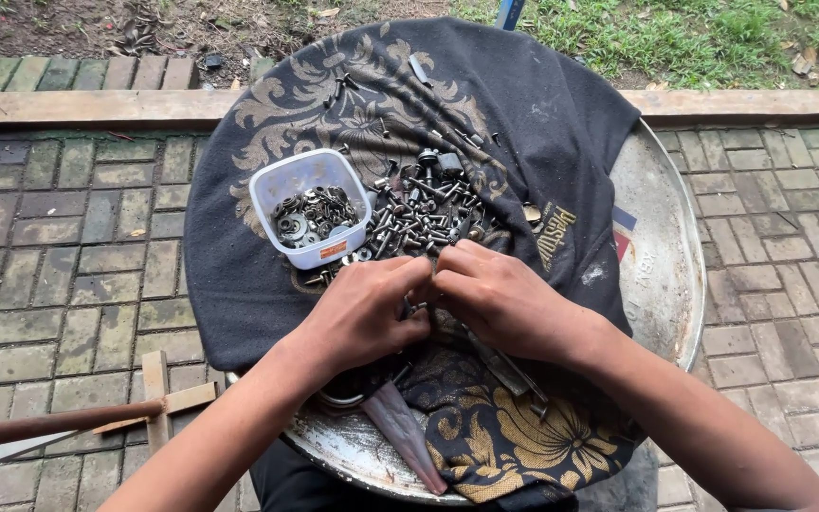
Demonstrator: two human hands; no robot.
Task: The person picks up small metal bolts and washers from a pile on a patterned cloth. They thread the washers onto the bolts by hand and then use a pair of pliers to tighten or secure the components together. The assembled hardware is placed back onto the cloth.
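A pile of bolts and screws (424,213) lies on black cloth (542,123) beside a plastic tub (307,180). Left hand (367,313) and right hand (500,299) meet, fingers curled; what they grip is hidden. Small parts could roll off the round metal tray (665,246).

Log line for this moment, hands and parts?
left hand: curled at bolt pile | right hand: touching left, hold hidden | tub: washers, left of pile | cloth: over round tray

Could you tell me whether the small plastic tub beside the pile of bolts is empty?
No, the plastic tub holds a heap of dark metal washers, left of the loose bolts on the black cloth.
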